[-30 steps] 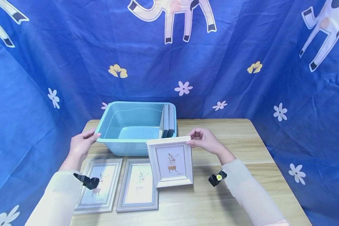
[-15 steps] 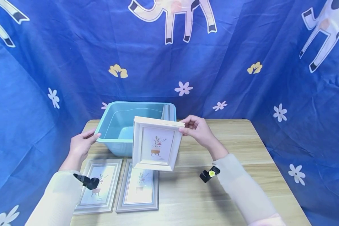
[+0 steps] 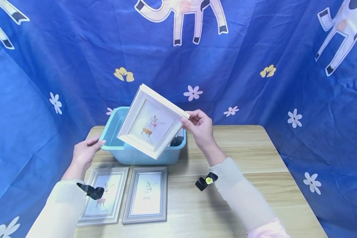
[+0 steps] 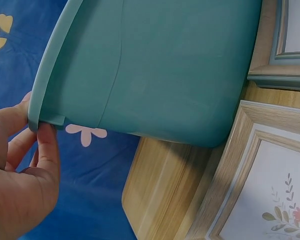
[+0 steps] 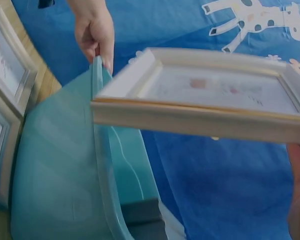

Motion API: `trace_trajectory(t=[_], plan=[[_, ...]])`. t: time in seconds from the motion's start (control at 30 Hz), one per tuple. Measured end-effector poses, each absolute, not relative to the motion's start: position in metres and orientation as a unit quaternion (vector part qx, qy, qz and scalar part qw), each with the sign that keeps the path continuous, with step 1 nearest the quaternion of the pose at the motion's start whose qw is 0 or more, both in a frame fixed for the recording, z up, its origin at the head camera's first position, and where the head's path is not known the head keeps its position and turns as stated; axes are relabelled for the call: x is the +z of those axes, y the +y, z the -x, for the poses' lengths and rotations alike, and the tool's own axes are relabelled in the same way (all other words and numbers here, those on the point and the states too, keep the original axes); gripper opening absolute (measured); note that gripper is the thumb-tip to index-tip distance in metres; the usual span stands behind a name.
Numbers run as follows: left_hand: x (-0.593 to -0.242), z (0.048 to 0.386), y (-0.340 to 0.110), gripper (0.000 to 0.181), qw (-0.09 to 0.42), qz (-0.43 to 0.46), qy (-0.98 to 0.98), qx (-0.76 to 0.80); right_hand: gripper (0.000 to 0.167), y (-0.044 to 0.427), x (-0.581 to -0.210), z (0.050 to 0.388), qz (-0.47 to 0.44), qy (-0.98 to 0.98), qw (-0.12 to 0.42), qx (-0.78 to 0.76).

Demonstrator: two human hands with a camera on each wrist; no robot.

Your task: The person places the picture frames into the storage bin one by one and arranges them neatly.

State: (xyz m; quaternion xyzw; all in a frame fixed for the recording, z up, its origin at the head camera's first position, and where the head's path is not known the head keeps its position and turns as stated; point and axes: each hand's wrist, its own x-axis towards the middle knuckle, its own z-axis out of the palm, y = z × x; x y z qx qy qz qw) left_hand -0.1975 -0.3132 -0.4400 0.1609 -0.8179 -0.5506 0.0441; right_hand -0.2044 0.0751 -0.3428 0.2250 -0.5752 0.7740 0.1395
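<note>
Lifted, tilted further since earlier: rectangular white frame point(image 3: 153, 122), over smooth tub point(image 3: 131, 158); right hand point(image 3: 201, 128) pinches frame's corner; left hand point(image 3: 85, 152) grips tub's rim.

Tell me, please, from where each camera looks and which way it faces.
Head: worn on the head, facing forward and down at the blue bin, held frame and lying frames; sleeves, left hand and right hand show.
Left wrist: on that wrist, facing the blue bin and lying frames; left hand shows.
Right wrist: on that wrist, facing the held frame and blue bin; part of right hand shows, left hand too.
Shared: both wrist views include blue bin and left hand.
</note>
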Motion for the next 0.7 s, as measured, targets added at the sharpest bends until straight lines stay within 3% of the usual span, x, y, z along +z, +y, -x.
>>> trace_trajectory(t=[0.7], plan=[[-0.438, 0.197, -0.312, 0.063, 0.033, -0.172, -0.817, -0.549, 0.025, 0.024, -0.357, 0.209, -0.070, -0.610, 0.307, 0.727]])
